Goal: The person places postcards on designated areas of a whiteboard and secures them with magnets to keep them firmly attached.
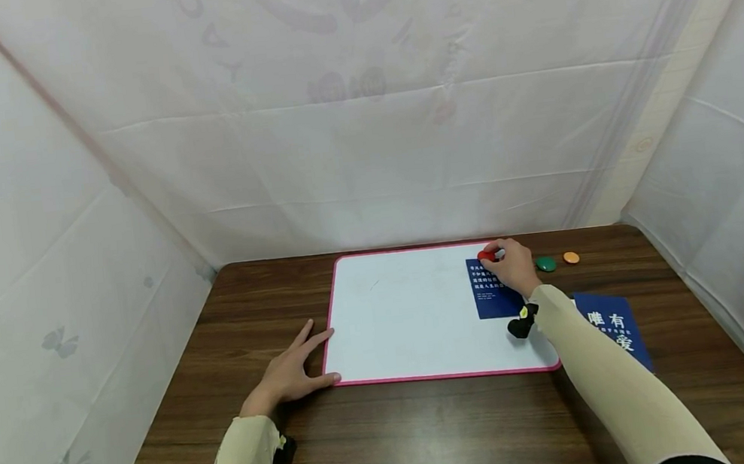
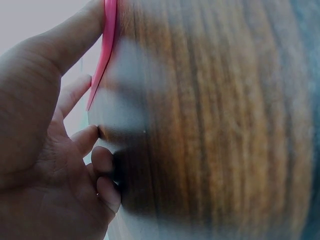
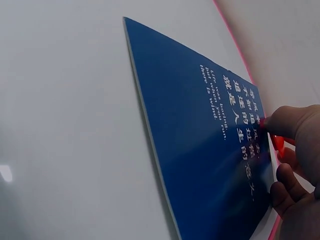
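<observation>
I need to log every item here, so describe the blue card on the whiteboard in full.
The blue card is a thin, dark blue rectangle printed with rows of small white characters and a line of Latin lettering. It looks like stiff paper or card with a pale edge. It lies flat on the whiteboard, near the board's far right corner. The right hand pinches a red magnet at the card's top edge. A second blue card lies off the board, apart from it.

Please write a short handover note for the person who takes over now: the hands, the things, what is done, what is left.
Left hand: flat on the wooden table, fingers against the pink-framed whiteboard.
Right hand: pinches the round red magnet at the top edge of the blue printed card on the board.
Done: card lies on board.
Left: likely releasing the magnet; the round green magnet, round orange magnet and second blue card wait on the table.
</observation>
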